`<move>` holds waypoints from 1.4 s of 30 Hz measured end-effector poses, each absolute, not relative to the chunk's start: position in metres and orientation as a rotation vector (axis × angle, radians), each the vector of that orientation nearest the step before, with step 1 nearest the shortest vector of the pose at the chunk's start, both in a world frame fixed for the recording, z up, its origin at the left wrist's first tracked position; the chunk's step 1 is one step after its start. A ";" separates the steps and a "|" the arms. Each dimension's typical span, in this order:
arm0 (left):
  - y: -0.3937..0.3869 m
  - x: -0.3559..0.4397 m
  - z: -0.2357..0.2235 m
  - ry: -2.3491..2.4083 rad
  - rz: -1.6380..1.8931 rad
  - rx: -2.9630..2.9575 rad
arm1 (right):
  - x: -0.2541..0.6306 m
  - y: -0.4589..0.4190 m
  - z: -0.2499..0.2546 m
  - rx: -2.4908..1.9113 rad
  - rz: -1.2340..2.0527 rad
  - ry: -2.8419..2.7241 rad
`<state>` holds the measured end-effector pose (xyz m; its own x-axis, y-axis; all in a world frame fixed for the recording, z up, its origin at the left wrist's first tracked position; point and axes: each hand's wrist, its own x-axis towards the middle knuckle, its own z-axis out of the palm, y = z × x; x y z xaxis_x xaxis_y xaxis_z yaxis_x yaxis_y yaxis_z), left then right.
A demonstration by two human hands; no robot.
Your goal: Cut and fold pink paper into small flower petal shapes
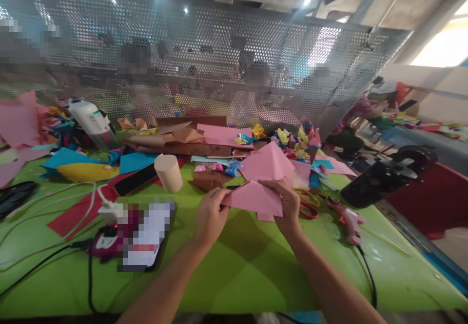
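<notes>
A folded sheet of pink paper (254, 199) is held up over the green table (241, 275) between both hands. My left hand (212, 216) pinches its left corner between thumb and fingers. My right hand (287, 204) grips the right side, with fingers along the upper edge. Just behind lies a larger piece of pink paper (268, 160). Scissors (309, 204) with yellow and red handles rest right beside my right hand. A brown paper piece (208, 180) lies beyond my left hand.
To the right are a pink glue gun (351, 224) with a cord and a black tumbler (369, 182). A cardboard tube (168, 172), a phone (146, 236), a power strip (106, 241) and cables lie left. A perforated metal screen (204, 60) stands behind.
</notes>
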<state>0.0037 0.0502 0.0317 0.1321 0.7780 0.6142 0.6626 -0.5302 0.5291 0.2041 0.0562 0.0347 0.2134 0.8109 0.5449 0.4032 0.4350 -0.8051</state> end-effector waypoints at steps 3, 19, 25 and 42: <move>0.050 0.004 0.031 1.450 1.381 2.240 | 0.202 0.060 0.028 -1.154 0.624 -1.256; 0.052 -0.005 0.039 1.325 1.128 2.841 | 0.222 0.059 0.062 -1.021 0.779 -1.735; 0.051 -0.005 0.040 1.275 1.061 2.903 | 0.217 0.059 0.060 -1.043 0.598 -1.928; 0.052 -0.004 0.044 1.268 1.067 2.952 | 0.217 0.060 0.059 -1.122 0.628 -1.915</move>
